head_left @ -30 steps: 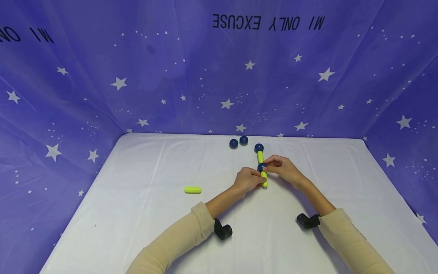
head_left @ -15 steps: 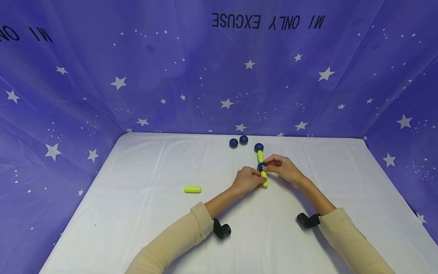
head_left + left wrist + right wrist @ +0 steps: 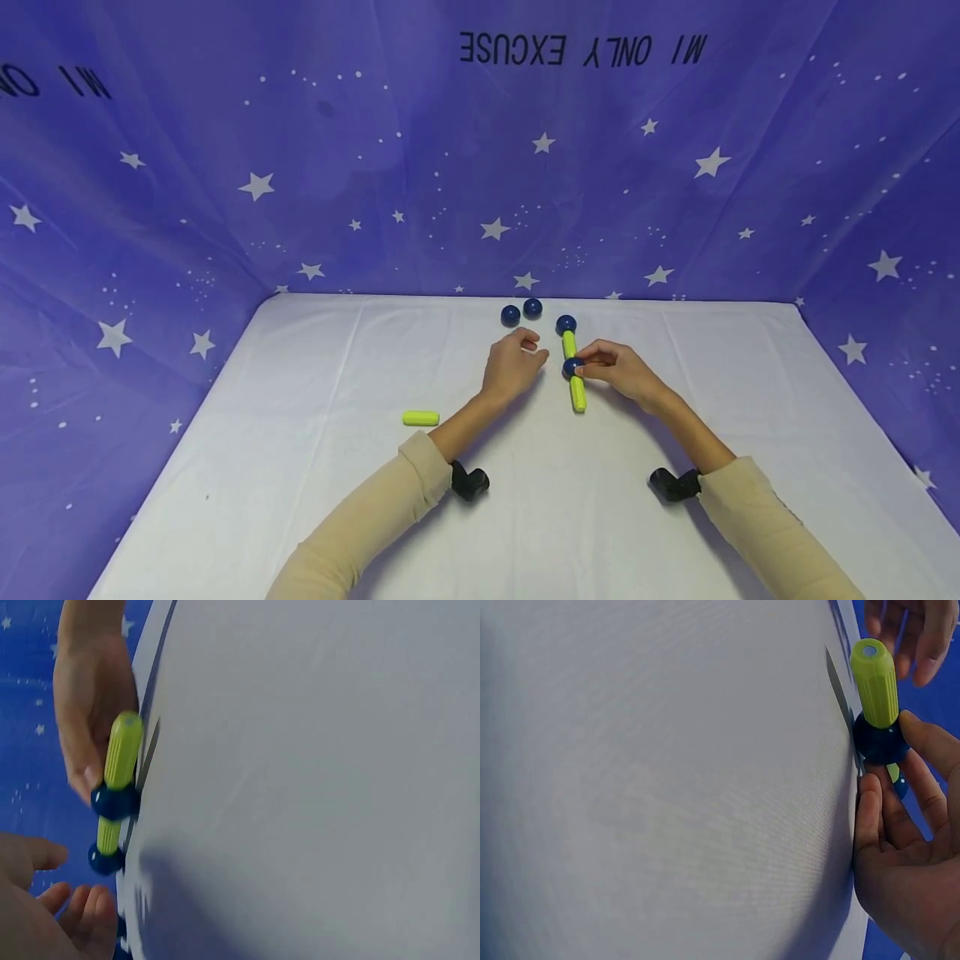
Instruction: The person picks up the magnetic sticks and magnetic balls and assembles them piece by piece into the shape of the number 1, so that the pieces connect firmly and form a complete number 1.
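My right hand pinches a blue ball between thumb and fingers. From that ball a near yellow-green ribbed rod points toward me, its end showing a small grey disc in the right wrist view. A second yellow-green rod joins the same ball on the far side and ends in another blue ball. To the left of this chain, apart from it, hovers my left hand; its fingers are loosely bent with nothing between them. Two loose blue balls, one left and one right, lie just beyond it.
A loose yellow-green rod lies on the white tablecloth, near the left forearm. Blue star-patterned cloth rises behind the table and at both sides. Black devices hang at both wrists, left and right.
My left hand has let go of the near rod and moved left and away from me, toward the loose balls. The right hand keeps its pinch on the middle ball.
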`<action>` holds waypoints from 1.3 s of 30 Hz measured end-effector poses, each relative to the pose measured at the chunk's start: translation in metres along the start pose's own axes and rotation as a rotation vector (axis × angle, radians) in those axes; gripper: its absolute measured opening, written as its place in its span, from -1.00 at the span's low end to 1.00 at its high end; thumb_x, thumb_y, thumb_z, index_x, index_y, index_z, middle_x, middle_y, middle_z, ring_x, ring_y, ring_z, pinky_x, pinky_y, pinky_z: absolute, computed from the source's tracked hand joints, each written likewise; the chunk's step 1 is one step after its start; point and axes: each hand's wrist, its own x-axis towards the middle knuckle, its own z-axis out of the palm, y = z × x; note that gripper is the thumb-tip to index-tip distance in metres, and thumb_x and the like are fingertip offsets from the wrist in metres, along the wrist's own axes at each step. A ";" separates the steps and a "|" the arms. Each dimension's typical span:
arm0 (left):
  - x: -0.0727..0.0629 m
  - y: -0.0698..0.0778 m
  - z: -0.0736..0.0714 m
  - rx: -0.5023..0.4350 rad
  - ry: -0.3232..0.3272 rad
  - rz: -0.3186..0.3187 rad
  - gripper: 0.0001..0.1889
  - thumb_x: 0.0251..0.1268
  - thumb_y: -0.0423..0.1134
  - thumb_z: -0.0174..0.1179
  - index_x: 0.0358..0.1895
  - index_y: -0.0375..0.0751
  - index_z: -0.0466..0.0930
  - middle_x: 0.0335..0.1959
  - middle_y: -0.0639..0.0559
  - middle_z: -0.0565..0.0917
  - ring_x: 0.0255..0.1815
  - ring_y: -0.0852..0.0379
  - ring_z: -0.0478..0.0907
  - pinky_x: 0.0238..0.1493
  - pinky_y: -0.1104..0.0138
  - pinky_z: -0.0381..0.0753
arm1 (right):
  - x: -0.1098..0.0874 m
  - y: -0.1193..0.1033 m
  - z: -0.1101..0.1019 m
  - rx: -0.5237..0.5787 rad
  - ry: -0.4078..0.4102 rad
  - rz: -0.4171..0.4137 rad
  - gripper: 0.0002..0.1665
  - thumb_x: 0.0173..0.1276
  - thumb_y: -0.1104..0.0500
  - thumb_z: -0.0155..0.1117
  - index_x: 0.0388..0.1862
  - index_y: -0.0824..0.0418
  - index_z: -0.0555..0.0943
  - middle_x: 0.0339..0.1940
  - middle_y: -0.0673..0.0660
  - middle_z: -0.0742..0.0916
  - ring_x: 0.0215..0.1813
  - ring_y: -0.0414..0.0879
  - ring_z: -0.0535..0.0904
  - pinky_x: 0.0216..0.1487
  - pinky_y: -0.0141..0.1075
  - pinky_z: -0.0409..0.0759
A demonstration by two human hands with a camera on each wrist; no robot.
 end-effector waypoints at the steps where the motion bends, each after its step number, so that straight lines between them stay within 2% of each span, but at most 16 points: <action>1: 0.004 -0.001 -0.002 0.002 0.027 0.009 -0.71 0.24 -0.28 0.37 -0.02 -0.33 0.66 -0.19 -0.09 0.72 -0.20 0.06 0.67 -0.13 0.27 0.61 | 0.000 -0.001 0.000 -0.007 0.001 0.002 -0.58 0.36 0.18 0.40 0.13 0.35 0.60 -0.02 0.21 0.73 0.03 0.01 0.63 0.12 -0.15 0.49; 7: 0.027 -0.010 -0.016 0.023 0.134 0.034 -0.56 0.22 -0.31 0.39 0.16 -0.32 0.57 0.10 -0.21 0.60 0.16 -0.12 0.53 0.22 0.11 0.45 | -0.001 -0.002 0.001 -0.016 0.008 0.005 -0.56 0.33 0.13 0.43 0.11 0.32 0.61 -0.02 0.19 0.73 0.02 0.00 0.62 0.10 -0.17 0.50; 12: 0.042 -0.020 -0.018 0.041 0.143 0.010 -0.42 0.22 -0.31 0.37 0.32 -0.25 0.45 0.30 -0.22 0.49 0.36 -0.15 0.38 0.37 0.08 0.29 | 0.000 -0.001 0.001 -0.021 0.014 0.006 -0.58 0.31 0.13 0.45 0.09 0.29 0.63 -0.04 0.16 0.73 0.01 -0.01 0.62 0.08 -0.20 0.51; 17: 0.051 -0.028 -0.015 0.015 0.112 -0.056 -0.40 0.24 -0.29 0.36 0.36 -0.23 0.43 0.30 -0.22 0.50 0.33 -0.13 0.41 0.35 0.09 0.33 | 0.001 0.001 0.000 -0.024 0.015 0.013 -0.59 0.31 0.13 0.45 0.07 0.27 0.63 -0.06 0.15 0.74 0.01 0.00 0.62 0.06 -0.19 0.52; 21: 0.056 -0.032 -0.012 0.004 0.111 -0.096 -0.42 0.25 -0.30 0.36 0.35 -0.23 0.45 0.25 -0.21 0.54 0.29 -0.13 0.45 0.32 0.09 0.36 | 0.001 0.001 0.000 -0.020 0.012 0.016 -0.59 0.31 0.13 0.45 0.08 0.27 0.63 -0.05 0.15 0.73 0.01 0.00 0.62 0.06 -0.19 0.52; 30: 0.066 -0.038 -0.008 0.089 0.107 -0.118 -0.51 0.27 -0.28 0.33 0.28 -0.25 0.54 0.10 -0.20 0.64 0.19 -0.11 0.53 0.26 0.14 0.43 | -0.002 -0.002 0.000 -0.021 0.001 0.007 -0.55 0.33 0.11 0.44 0.11 0.31 0.61 -0.04 0.18 0.73 0.00 0.00 0.61 0.06 -0.16 0.50; 33: 0.068 -0.039 -0.007 0.110 0.102 -0.147 -0.53 0.28 -0.26 0.33 0.26 -0.23 0.57 0.08 -0.16 0.64 0.18 -0.08 0.54 0.25 0.16 0.45 | -0.002 -0.002 0.000 -0.019 0.003 0.010 -0.55 0.33 0.12 0.44 0.11 0.30 0.62 -0.04 0.17 0.73 0.00 0.00 0.61 0.06 -0.17 0.50; 39: 0.067 -0.037 -0.007 0.090 0.115 -0.168 -0.57 0.26 -0.26 0.35 0.20 -0.24 0.62 -0.01 -0.16 0.68 0.09 -0.07 0.59 0.17 0.15 0.50 | 0.000 0.001 -0.001 -0.026 0.012 0.016 -0.57 0.32 0.11 0.45 0.09 0.27 0.63 -0.06 0.15 0.73 0.00 -0.01 0.61 0.04 -0.20 0.50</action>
